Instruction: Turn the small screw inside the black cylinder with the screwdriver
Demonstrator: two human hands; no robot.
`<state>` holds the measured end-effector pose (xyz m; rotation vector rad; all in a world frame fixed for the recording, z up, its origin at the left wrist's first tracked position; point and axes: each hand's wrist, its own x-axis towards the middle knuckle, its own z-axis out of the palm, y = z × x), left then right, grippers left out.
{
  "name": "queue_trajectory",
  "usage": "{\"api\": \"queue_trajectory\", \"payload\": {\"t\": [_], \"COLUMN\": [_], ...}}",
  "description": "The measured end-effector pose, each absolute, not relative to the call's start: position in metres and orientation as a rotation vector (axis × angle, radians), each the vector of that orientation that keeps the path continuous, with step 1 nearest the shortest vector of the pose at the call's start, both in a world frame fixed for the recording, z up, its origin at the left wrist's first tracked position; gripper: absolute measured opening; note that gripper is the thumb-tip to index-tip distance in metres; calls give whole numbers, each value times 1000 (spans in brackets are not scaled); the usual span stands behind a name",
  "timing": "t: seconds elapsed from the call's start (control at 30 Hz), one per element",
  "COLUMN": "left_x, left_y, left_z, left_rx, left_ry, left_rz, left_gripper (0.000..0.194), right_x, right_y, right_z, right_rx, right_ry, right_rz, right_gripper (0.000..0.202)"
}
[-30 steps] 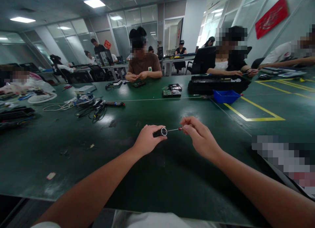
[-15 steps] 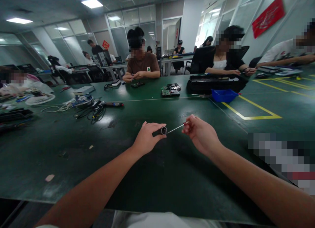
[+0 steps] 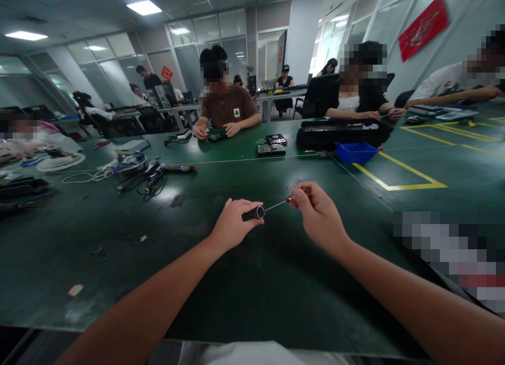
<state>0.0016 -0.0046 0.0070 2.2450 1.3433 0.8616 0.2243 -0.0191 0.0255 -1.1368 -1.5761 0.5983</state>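
Note:
My left hand (image 3: 232, 225) is closed round a short black cylinder (image 3: 258, 213), gripped between thumb and fingers with its round, silver-rimmed end turned to the right. In my right hand (image 3: 322, 213) is a screwdriver (image 3: 276, 205) with a red handle and a thin metal shaft. The shaft slants down to the left, and its tip is at the rim of the cylinder's end; I cannot tell whether it is inside. Both hands are held above the green table (image 3: 252, 281).
Cables (image 3: 148, 178) lie to the left, with a pen-shaped tool (image 3: 180, 169). Hard drives (image 3: 271, 148), a black housing (image 3: 343, 136) and a blue tray (image 3: 357, 152) stand farther back. A co-worker (image 3: 229, 104) sits opposite. A blurred-out object (image 3: 445, 254) is at right.
The screwdriver's tip has moved up from below the cylinder to its rim, and my right fingers have shifted on the handle. Across the table, the co-worker's hands have moved apart and down.

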Motion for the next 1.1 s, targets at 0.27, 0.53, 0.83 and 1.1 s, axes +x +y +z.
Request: {"api": "queue_trajectory", "payload": {"t": [0.27,0.53,0.83,1.1], "left_x": [2,3,-3,-7], "left_y": [-5,-5,9,-4], "left_z": [6,5,2,19], "left_rx": [2260,2118,1333,2017], "left_ry": [1376,1333,1049,1351], "left_rz": [826,942,1246,879], "left_gripper": [40,39,38,22], "right_x": [224,225,225,224], "right_y": [-25,-20,-22,-23], "right_z": [31,30,33,34], "right_rx": [-1186,-1231,-1232,-1228], "right_ry": [-1765,-1813,-1799,-1784], "right_rz": [374,303,350,372], "right_gripper": [18,16,21,20]}}
